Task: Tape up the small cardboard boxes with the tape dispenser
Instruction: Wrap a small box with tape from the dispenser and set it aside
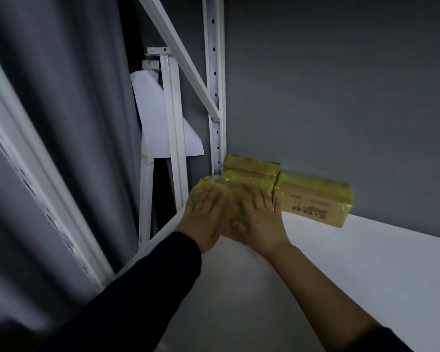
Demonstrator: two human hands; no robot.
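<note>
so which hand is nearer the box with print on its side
Right. The right hand lies on the front box, its fingers close beside the printed box; the left hand lies on the front box's left end, farther off.

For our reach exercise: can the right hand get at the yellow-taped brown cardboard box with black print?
Probably yes: the right hand rests on a nearer yellow-taped cardboard box beside the printed cardboard box, with nothing between them.
</note>
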